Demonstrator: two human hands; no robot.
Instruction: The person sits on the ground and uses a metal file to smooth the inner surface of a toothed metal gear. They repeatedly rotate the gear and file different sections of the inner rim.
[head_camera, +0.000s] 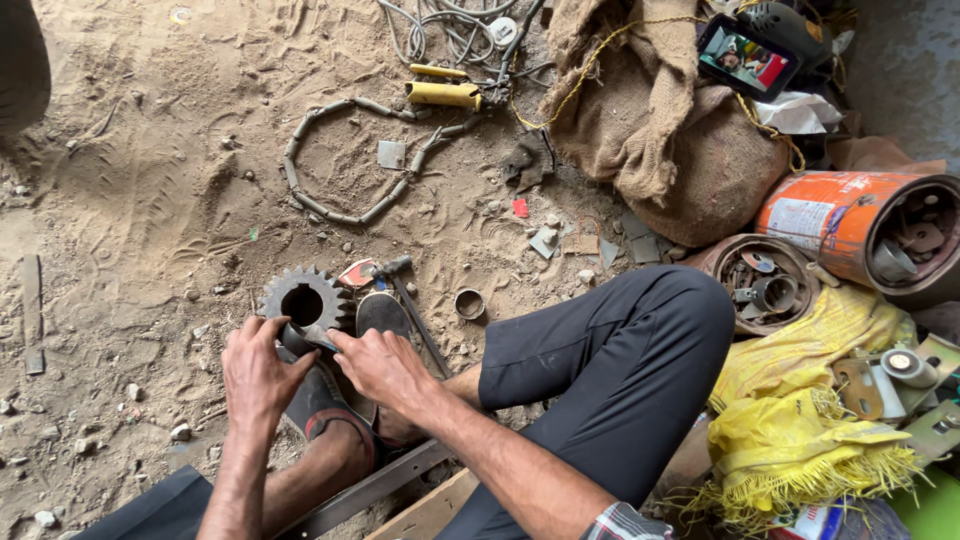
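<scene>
A dark steel gear (303, 298) with a wide round bore stands on sandy ground, propped against my shoes (381, 313). My left hand (258, 375) grips its lower left rim. My right hand (380, 366) pinches a small metal piece at the gear's lower right edge, just below the bore. A hammer (410, 305) with a thin handle lies right of the gear, beside my foot. A small metal ring (468, 303) rests on the sand further right.
A chain loop (345, 160) and a yellow-handled tool (443, 94) lie farther out. A burlap sack (660, 120) holds a phone (746, 56). At right are an orange can (860, 230), a round tin of parts (760, 285) and yellow cloth (810, 400).
</scene>
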